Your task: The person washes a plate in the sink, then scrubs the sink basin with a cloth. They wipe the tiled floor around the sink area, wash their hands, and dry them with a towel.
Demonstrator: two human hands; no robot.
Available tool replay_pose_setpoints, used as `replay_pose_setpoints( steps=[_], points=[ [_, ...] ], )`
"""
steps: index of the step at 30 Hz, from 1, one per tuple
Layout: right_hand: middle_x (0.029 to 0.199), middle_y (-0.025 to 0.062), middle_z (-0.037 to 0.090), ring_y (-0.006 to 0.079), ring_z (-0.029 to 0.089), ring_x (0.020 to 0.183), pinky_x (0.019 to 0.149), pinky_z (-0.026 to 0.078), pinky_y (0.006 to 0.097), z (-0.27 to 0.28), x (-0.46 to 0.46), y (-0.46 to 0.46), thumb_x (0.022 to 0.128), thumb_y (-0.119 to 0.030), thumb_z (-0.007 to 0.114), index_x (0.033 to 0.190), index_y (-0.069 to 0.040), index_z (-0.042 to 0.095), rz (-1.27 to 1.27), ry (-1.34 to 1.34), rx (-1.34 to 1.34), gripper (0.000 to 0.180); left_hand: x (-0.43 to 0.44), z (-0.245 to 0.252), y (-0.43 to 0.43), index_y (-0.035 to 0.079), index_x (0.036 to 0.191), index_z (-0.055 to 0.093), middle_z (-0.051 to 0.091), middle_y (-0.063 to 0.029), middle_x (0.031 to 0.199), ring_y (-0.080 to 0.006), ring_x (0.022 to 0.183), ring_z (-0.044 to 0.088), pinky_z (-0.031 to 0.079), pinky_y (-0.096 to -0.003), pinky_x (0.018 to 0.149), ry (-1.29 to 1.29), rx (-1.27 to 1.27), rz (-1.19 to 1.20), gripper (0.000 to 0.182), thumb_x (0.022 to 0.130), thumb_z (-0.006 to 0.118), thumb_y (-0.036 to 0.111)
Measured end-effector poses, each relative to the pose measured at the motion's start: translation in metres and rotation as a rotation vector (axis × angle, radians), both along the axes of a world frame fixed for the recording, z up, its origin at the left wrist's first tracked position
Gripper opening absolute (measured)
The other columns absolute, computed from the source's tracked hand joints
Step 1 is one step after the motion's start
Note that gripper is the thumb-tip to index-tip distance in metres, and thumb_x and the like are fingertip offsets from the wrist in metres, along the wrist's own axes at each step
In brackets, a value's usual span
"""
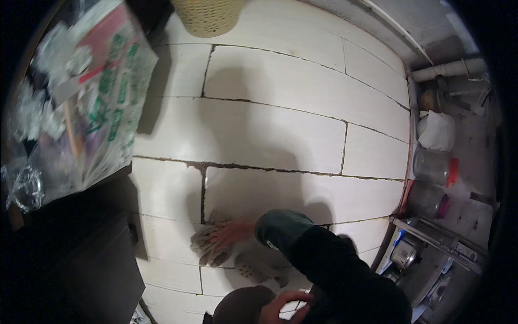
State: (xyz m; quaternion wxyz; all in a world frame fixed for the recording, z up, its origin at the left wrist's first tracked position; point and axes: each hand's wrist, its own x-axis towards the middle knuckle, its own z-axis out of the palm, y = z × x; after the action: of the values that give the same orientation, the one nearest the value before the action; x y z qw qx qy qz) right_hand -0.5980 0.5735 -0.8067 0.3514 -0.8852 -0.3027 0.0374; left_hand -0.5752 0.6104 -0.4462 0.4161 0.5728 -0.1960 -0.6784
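Observation:
A crumpled grey-brown cloth [206, 243] lies on the white tiled floor [275, 137]. My right hand [230, 235] presses down on it, fingers spread into its folds; the dark sleeve with a grey-green cuff reaches in from the lower right. By my bent knee [240, 305], at the bottom of the view, my left hand [285, 306] has thumb and fingers apart and shows nothing between them. A shoe with small holes [249, 270] stands just behind the cloth, partly in shadow.
A translucent plastic bag [133, 93] of mixed rubbish fills the upper left, above a dark cabinet [105, 267]. A perforated beige basket [210, 18] stands at the far end. Along the right are a pipe [449, 69], plastic jars [431, 166] and a metal rack [441, 239] holding steel vessels.

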Motion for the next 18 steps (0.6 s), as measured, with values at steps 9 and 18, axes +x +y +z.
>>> replay_pose_setpoints(
  steps=[9,18],
  points=[
    [0.136,0.0055,0.031,0.0252,0.032,0.122,0.094,0.027,0.0539,0.022,-0.006,-0.181,0.078,-0.014,0.044,0.123,-0.027,0.043,-1.175,0.02,-0.235,0.047,-0.108,0.004,-0.04,0.005,0.103,0.049,0.054,-0.0042,0.094,-0.0059,0.058,0.051,0.039,-0.0204,0.047,-0.186,0.095,-0.179,0.018,0.085,0.05,0.005],
    [0.135,0.006,0.031,0.0284,0.026,0.124,0.087,0.022,0.064,-0.006,-0.281,-0.343,0.078,-0.034,0.049,0.13,-0.033,0.033,-1.814,0.181,-0.738,0.055,-0.169,0.002,-0.073,-0.002,0.101,0.051,0.053,-0.0096,0.098,-0.0171,0.094,0.052,0.039,-0.0263,0.083,-0.298,0.341,-0.185,0.019,0.082,0.052,0.001]
  ],
)
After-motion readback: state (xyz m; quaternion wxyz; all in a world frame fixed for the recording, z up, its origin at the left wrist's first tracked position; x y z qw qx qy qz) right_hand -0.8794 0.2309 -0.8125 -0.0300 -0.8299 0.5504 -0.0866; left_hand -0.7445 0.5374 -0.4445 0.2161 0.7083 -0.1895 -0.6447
